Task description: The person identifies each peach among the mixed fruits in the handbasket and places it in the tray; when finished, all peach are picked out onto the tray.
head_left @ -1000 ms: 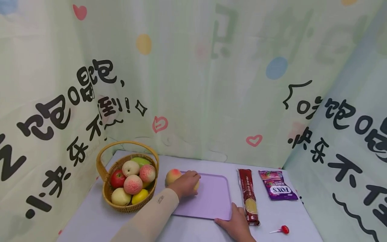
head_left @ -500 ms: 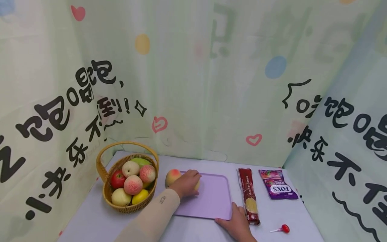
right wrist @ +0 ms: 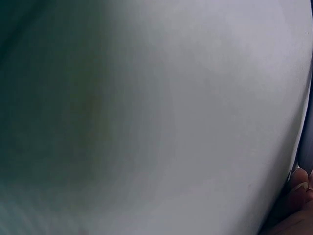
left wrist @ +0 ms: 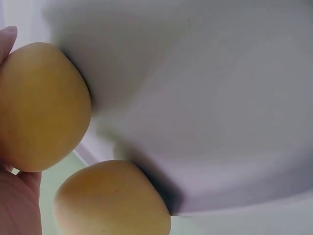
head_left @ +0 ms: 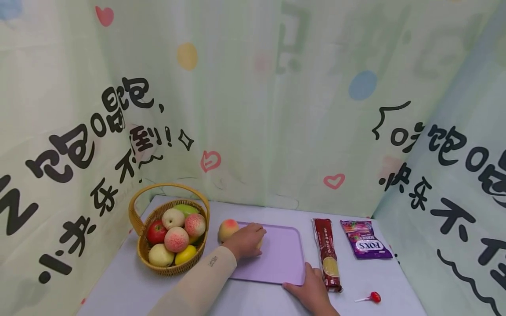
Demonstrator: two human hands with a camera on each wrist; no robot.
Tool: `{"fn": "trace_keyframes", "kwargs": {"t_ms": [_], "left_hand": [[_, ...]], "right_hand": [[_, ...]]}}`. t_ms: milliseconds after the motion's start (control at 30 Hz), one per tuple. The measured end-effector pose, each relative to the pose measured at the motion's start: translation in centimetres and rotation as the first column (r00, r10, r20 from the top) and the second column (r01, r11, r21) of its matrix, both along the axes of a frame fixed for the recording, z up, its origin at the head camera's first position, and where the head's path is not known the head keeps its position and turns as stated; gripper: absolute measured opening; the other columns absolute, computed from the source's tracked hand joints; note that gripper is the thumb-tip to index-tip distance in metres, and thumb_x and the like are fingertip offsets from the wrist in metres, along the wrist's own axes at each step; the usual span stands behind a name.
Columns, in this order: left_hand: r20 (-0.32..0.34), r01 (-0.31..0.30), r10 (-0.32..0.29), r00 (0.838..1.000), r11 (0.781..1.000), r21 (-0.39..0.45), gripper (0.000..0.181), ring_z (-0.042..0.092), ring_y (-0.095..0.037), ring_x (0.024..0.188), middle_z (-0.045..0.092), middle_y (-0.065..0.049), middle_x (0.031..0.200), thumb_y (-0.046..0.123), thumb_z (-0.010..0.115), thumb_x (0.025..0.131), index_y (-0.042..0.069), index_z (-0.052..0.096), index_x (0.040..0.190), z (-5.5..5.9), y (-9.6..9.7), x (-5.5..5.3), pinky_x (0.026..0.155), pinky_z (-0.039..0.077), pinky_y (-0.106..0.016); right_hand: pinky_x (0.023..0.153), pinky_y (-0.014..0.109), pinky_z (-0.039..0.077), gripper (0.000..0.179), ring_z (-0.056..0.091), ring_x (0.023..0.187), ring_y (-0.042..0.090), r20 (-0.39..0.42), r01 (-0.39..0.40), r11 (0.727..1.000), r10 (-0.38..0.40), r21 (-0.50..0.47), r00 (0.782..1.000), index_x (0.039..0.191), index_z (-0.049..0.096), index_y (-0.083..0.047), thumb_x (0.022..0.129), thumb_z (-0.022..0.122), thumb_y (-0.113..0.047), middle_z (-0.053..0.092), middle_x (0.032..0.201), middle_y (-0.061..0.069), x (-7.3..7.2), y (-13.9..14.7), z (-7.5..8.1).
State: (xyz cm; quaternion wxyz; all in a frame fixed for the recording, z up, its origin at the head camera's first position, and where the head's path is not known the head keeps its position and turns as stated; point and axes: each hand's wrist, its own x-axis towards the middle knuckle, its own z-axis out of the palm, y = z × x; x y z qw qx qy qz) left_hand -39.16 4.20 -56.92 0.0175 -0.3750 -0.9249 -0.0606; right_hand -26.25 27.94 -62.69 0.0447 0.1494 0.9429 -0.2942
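My left hand (head_left: 247, 241) is over the left part of the lilac tray (head_left: 281, 256) and holds a yellow peach (left wrist: 46, 107) between fingers and thumb. The hand covers most of that peach in the head view. A second peach (head_left: 228, 229), with a red blush, lies just left of the hand by the tray's far left corner. At the near right corner, my right hand (head_left: 310, 290) grips the tray, its thumb along the front edge and its fingers along the right side. The right wrist view is blurred, with only fingertips (right wrist: 298, 188) at its edge.
A wicker basket (head_left: 136, 223) with a tall handle, full of several fruits, stands on the left. Right of the tray lie a dark red noodle-like packet (head_left: 327, 252), a purple candy bag (head_left: 365, 240) and a red lollipop (head_left: 374, 297). Printed curtains surround the table.
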Motion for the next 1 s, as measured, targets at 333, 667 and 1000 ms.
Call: {"fn": "trace_keyframes", "kwargs": {"t_ms": [333,667,1000], "left_hand": [[-0.031,-0.019,0.017,0.999,0.999,-0.034,0.063,0.052,-0.016,0.134,0.057,0.001,0.142,0.037,0.082,0.086,0.015,0.059,0.140,0.5,-0.2,0.3,0.113,0.044,-0.029],[-0.030,-0.016,0.015,0.999,0.999,-0.029,0.062,0.052,-0.017,0.133,0.058,0.000,0.141,0.036,0.081,0.086,0.015,0.060,0.140,0.7,-0.4,0.2,0.111,0.046,-0.031],[-0.039,0.019,-0.021,0.999,0.998,-0.063,0.065,0.051,-0.014,0.134,0.057,0.005,0.141,0.041,0.080,0.085,0.019,0.058,0.142,2.1,-0.8,0.7,0.112,0.045,-0.030]], "right_hand": [[0.101,0.061,0.047,0.132,0.052,0.109,0.036,-0.002,0.005,1.000,-0.005,0.000,1.000,0.151,0.036,0.010,0.059,0.088,-0.070,0.050,0.130,0.031,0.1,-0.1,0.3],[0.102,0.061,0.047,0.131,0.052,0.108,0.035,-0.003,0.007,1.000,-0.007,-0.009,1.000,0.150,0.036,0.010,0.059,0.088,-0.069,0.051,0.128,0.030,0.0,-0.1,0.3],[0.101,0.061,0.048,0.131,0.051,0.106,0.035,-0.006,0.009,1.000,-0.009,-0.021,1.000,0.150,0.037,0.010,0.059,0.089,-0.069,0.052,0.126,0.029,0.1,-0.2,0.3]]}}
